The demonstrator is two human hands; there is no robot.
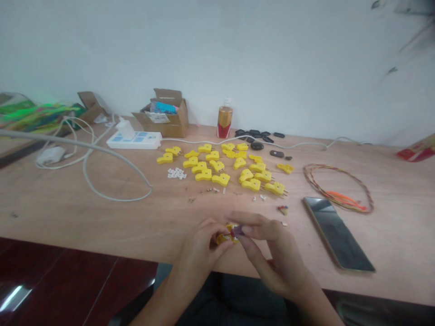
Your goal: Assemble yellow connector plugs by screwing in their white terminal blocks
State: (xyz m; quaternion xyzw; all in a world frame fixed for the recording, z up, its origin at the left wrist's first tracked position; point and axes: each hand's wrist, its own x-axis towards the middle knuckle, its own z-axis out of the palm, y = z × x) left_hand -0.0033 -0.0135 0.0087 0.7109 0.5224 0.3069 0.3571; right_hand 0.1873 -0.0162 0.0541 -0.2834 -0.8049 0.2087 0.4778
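Left hand, right hand pinching connector

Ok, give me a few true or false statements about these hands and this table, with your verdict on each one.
The left hand and right hand together hold a small yellow piece. True.
The phone lies left of the yellow plastic pieces. False: it lies to their right.
The coil of twisted wire sits inside the cardboard box. False: it lies on the wooden table.
The white power strip has a white plug in it. True.
The bottle stands upright near the wall. True.
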